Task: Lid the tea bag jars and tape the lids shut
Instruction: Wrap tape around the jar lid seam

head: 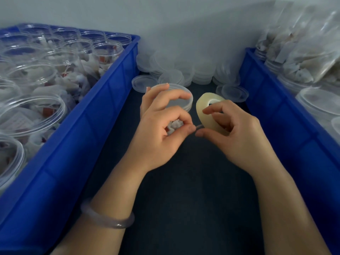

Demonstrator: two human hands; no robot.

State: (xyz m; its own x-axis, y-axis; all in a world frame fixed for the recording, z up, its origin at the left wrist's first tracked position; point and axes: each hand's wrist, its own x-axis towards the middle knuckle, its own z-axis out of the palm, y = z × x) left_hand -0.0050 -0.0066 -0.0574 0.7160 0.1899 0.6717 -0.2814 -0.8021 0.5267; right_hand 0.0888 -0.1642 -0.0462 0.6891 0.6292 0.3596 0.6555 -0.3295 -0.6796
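Lidded jar [176, 100] gripped by left hand [158, 129]; right hand [237, 131] pinches tape roll [209, 111] just beside it.

Wall [184, 24]: plain, pale grey-white, straight ahead of me, meeting the worktop at the back.
Worktop [193, 181]: dark navy, matte, running from me to the wall.
Left blue crate [82, 144] and right blue crate [294, 135]: plastic, flanking the worktop strip.
Light: soft, even, cool.
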